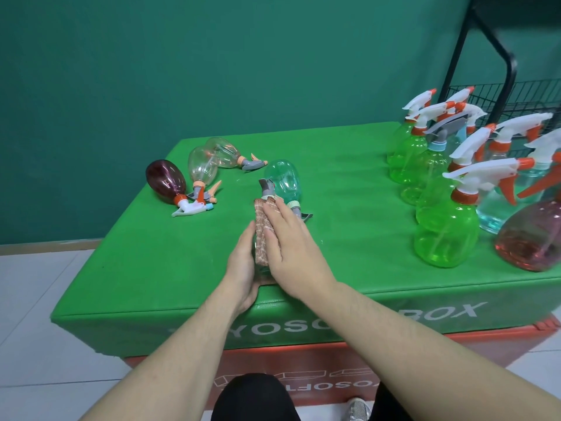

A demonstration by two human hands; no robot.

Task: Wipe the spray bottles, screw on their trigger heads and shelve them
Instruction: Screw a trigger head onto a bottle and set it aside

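A green padded box top (349,183), stacked on a red box (303,364) against a dark green wall (182,62), serves as the work surface, with pale floor tiles around it. Near the box's front edge the person holds a clear spray bottle (259,268) that is mostly hidden between the two hands; its grey trigger head (266,187) sticks out beyond the fingertips, pointing away from the person. The left hand (241,276) cups the bottle from the left side, fingers curved along it. The right hand (291,241) lies over it with straight fingers, pressing a brown patterned cloth (261,235) onto the bottle. Just behind the hands a teal bottle (280,179) lies on its side. Farther left, three more bottles lie down with their heads on: a dark purple bottle (165,180) with a white trigger, and two clear bottles (202,162) with grey-and-orange triggers. On the right side of the box a cluster of upright bottles stands close together: several bright green bottles (444,235), a pale blue one and a pink bottle (531,238), nearly all with white-and-orange trigger heads. Behind that cluster, at the right edge, stands a black wire rack (513,86).
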